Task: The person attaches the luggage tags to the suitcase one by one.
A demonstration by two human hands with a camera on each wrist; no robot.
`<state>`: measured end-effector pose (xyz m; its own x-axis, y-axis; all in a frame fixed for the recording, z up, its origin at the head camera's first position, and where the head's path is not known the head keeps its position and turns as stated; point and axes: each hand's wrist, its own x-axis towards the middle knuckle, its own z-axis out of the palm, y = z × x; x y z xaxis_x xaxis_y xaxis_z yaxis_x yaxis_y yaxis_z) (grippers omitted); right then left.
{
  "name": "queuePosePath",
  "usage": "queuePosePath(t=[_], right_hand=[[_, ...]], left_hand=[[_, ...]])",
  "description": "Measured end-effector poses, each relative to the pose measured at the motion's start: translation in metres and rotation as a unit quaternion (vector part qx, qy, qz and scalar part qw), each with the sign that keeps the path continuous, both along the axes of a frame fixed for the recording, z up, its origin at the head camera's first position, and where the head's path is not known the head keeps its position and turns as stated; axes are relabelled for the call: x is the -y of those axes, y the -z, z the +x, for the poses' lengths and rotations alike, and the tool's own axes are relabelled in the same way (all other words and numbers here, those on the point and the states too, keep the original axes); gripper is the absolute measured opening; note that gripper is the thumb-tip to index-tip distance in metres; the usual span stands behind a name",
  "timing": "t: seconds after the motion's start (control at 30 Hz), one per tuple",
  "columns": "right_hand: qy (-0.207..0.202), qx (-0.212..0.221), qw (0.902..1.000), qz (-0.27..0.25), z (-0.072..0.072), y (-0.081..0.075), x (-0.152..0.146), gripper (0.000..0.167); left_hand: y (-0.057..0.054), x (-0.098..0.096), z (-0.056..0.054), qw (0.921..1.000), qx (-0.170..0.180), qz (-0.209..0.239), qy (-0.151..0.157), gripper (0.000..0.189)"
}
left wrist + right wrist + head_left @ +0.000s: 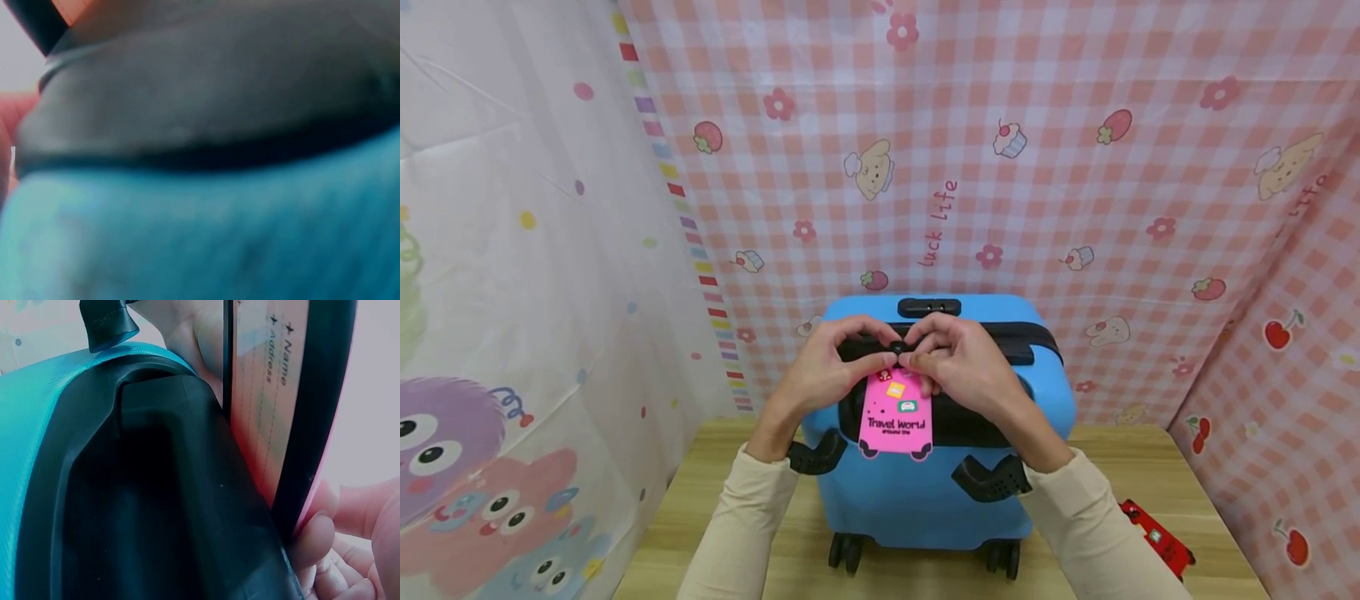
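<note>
A pink luggage tag (895, 425) printed "Travel World" hangs against the front of a blue suitcase (925, 508), just below its black top handle. My left hand (820, 362) pinches the small black strap (898, 347) at the tag's upper end between thumb and forefinger. From the other side, my right hand (966, 362) pinches the same spot, its other fingers curled beside the tag's edge. In the right wrist view, the tag's back shows a name and address card (269, 394) in a black frame. The strap's exact path is hidden by my fingers.
A red luggage tag (1159, 537) lies on the wooden tabletop (1180, 475), right of the suitcase. A black combination lock (929, 307) sits on the suitcase top. Black wheels (1003, 557) stand underneath. A pink checked curtain (970, 167) hangs behind, a white patterned one (550, 292) at left.
</note>
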<state>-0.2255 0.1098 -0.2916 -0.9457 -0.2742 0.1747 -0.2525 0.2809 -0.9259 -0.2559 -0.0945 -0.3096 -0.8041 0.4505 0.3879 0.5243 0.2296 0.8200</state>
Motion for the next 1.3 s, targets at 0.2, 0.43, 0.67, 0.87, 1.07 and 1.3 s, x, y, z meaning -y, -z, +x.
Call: queuePosePath(t=[0.2,0.43,0.67,0.87,1.07,1.3], right_hand=[[0.005,-0.004,1.0000,0.002,-0.0005,-0.0002,0.0008,0.016],[0.008,-0.006,0.9999,0.004,-0.0007,-0.0003,0.0011,0.015],[0.013,-0.004,0.9999,0.003,-0.0004,-0.0005,0.0020,0.014],[0.019,-0.004,0.9998,0.007,0.0001,-0.0009,0.0023,0.014],[0.020,-0.004,0.9998,0.005,0.0000,-0.0011,0.0026,0.013],[0.021,-0.005,0.9998,0.004,0.0000,-0.0004,0.0030,0.012]], left_hand=[[-0.0010,-0.0004,0.0005,0.9999,-0.005,-0.007,-0.011,0.017],[-0.0012,-0.0011,0.0001,0.9998,-0.010,-0.011,-0.015,0.016],[-0.0003,-0.0008,-0.0015,0.9998,-0.014,-0.009,-0.013,0.015],[-0.0002,-0.0011,-0.0016,0.9998,-0.015,-0.008,-0.014,0.015],[-0.0004,-0.0017,-0.0021,0.9997,-0.017,-0.009,-0.017,0.015],[-0.0011,-0.0023,-0.0010,0.9998,-0.007,-0.006,-0.018,0.013]])
